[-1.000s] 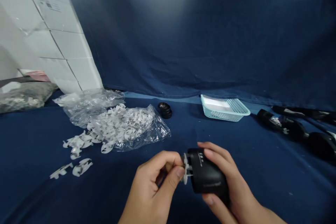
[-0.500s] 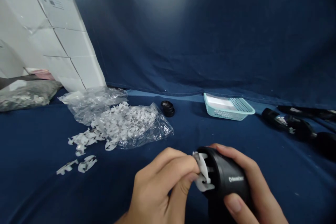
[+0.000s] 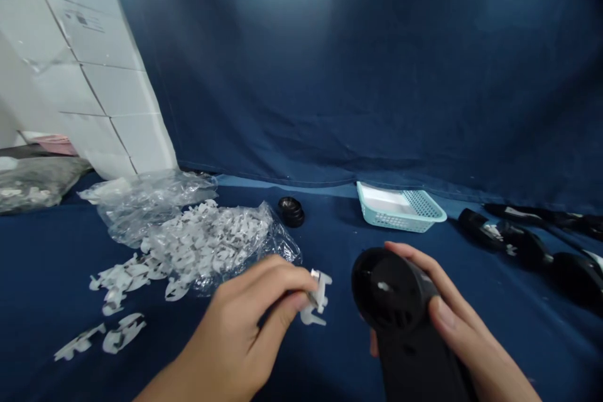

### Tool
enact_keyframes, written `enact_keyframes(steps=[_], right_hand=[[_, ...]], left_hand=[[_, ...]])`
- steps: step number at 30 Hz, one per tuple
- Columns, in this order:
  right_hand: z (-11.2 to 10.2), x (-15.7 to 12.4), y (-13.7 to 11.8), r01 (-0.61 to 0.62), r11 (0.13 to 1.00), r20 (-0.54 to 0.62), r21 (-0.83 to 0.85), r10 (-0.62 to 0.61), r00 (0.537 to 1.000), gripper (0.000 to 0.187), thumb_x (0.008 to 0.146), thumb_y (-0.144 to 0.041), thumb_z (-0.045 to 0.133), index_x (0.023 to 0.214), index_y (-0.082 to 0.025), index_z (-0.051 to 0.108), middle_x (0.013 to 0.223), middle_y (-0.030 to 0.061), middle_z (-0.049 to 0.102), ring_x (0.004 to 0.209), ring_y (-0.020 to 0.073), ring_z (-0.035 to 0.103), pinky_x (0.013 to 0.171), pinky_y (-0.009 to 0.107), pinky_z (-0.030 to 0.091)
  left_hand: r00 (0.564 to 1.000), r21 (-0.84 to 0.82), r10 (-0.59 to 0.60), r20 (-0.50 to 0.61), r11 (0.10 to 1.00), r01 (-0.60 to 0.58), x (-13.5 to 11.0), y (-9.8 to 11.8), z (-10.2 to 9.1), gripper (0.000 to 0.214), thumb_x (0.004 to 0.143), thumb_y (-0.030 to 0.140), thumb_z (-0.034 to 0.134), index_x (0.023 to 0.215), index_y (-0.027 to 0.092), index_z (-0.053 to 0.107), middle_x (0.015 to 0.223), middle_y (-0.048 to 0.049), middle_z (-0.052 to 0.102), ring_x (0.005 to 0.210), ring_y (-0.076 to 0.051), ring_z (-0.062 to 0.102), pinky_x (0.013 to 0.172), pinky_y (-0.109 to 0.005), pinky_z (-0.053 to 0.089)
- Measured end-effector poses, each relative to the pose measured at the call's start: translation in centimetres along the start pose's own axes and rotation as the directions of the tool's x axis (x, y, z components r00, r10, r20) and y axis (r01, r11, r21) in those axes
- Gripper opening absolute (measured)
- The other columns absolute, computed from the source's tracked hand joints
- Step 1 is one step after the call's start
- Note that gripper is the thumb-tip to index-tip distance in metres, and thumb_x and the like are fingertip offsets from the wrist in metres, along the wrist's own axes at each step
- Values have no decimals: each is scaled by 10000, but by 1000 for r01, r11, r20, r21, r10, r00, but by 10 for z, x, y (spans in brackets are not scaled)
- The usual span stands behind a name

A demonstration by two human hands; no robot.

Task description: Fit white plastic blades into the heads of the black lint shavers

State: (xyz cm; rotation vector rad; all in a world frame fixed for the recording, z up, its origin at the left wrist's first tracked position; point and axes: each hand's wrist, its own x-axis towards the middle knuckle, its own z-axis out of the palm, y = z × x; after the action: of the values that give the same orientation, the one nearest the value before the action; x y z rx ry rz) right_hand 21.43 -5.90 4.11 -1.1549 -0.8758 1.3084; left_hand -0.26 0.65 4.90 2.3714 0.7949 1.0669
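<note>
Left hand [image 3: 240, 320] pinching white plastic piece [image 3: 319, 296], right hand [image 3: 455, 320] wrapped around black handheld device [image 3: 391, 289]
Right fingers spread round it (left pressed tight), clear plastic bag [image 3: 277, 242] at 10 o'clock, teal basket [image 3: 400, 210] at 12

Black is dominating the near right, where a matte black device [image 3: 391, 292] is showing one white fleck, and a white plastic piece [image 3: 320, 295] is flashing bright beside it! Far off, a pale teal basket [image 3: 424, 207] is showing a grid pattern against navy cloth [image 3: 377, 75], while white tiles [image 3: 108, 88] are carrying grey grout lines.
</note>
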Motion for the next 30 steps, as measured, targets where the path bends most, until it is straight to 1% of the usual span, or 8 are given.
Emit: enact_keyframes(steps=[6,9,11,14,17,22,27,30], right_hand=[[6,24,-5,151,974,158,166,-178,971,602,829,-603,491,1310,-253,397,783,90,734,541,236,692,498,337,509],[7,24,-4,250,963,164,99,-263,951,581,860,-592,428,1321,-243,386,761,91,718,530,253,695,479,360,523],[5,23,-3,317,947,158,57,-322,934,570,877,-577,401,1341,-249,369,755,85,709,517,254,688,480,378,542],[1,23,-3,391,920,168,20,-389,906,602,876,-603,376,1371,-263,340,863,103,704,539,253,695,509,397,575],[-5,23,-3,418,908,207,-37,-402,892,588,886,-602,361,1384,-290,342,1001,112,687,610,246,712,549,387,597],[-21,21,-4,473,872,275,-124,-428,861,518,884,-545,439,1357,-335,433,1133,86,672,683,234,718,573,334,603],[-28,15,-5,489,842,355,-227,-397,847,531,844,-549,537,1335,-362,456,1097,53,684,840,265,721,751,366,603],[-27,14,-4,484,846,325,-222,-404,855,540,823,-546,570,1322,-362,480,1121,52,678,817,261,719,738,362,604]], left_hand=[[924,11,-75,376,997,76,-18,-45,60,210,913,91,466,864,175,652,835,-27,654,768,-143,647,704,-246,527],[906,56,2,423,998,-28,-16,-52,60,192,898,102,503,925,186,673,898,-38,673,844,-171,644,768,-296,530],[934,68,72,351,992,-102,-4,-47,44,238,909,98,487,1023,200,669,950,-43,675,890,-175,629,802,-314,522],[984,77,134,114,987,-143,20,-22,11,229,918,88,492,1017,196,668,928,-35,663,853,-148,622,768,-267,513],[960,161,250,-127,960,-229,39,15,-9,168,868,95,599,981,200,666,880,-6,656,795,-119,617,721,-205,501],[917,364,393,-67,865,-344,52,50,-6,108,839,157,638,899,212,709,822,-14,655,727,-154,578,688,-267,498],[906,403,422,-3,830,-385,56,50,1,217,860,118,543,776,219,716,754,-24,631,662,-156,521,637,-287,486],[919,446,393,35,817,-366,55,50,3,276,873,112,505,708,219,699,715,-27,617,657,-163,517,626,-289,496]])
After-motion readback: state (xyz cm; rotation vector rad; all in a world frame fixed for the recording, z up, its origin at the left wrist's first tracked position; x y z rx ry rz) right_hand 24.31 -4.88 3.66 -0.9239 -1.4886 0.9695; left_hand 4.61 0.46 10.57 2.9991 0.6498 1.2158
